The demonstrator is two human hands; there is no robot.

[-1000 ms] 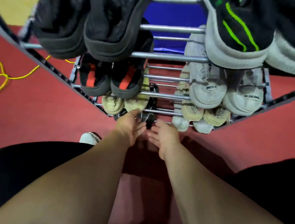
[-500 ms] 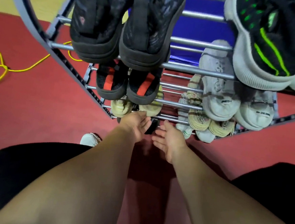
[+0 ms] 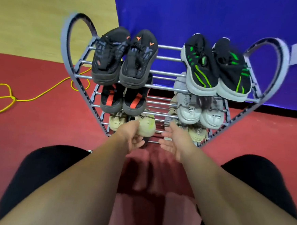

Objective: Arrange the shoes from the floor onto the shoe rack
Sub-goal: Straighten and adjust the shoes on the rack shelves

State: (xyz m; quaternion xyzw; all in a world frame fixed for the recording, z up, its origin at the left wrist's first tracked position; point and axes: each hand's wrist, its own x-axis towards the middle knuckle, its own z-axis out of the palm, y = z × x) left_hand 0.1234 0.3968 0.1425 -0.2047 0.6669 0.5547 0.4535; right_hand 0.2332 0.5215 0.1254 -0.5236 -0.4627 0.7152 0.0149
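Observation:
A grey metal shoe rack (image 3: 165, 88) with heart-shaped ends stands on the red floor and holds several pairs. Black shoes with orange marks (image 3: 125, 59) and black-and-green sneakers (image 3: 216, 71) sit on the top tier. Below them are black-and-red shoes (image 3: 123, 99) and white sneakers (image 3: 199, 112), then beige shoes (image 3: 145, 125) and tan ones (image 3: 198, 133) lower down. My left hand (image 3: 131, 136) hangs with loosely curled fingers in front of the beige shoe's toe, holding nothing. My right hand (image 3: 176, 141) is spread open just in front of the lowest bars.
A yellow cable (image 3: 12, 97) loops over the red floor (image 3: 36, 130) left of the rack. A blue backdrop (image 3: 213, 19) hangs behind it, with tan floor (image 3: 35, 23) at the far left. My black-clad knees (image 3: 38, 171) flank both arms.
The view has pulled back and tilted up, so the whole rack now shows. Both hands have drawn slightly away from the bottom tier and hold nothing.

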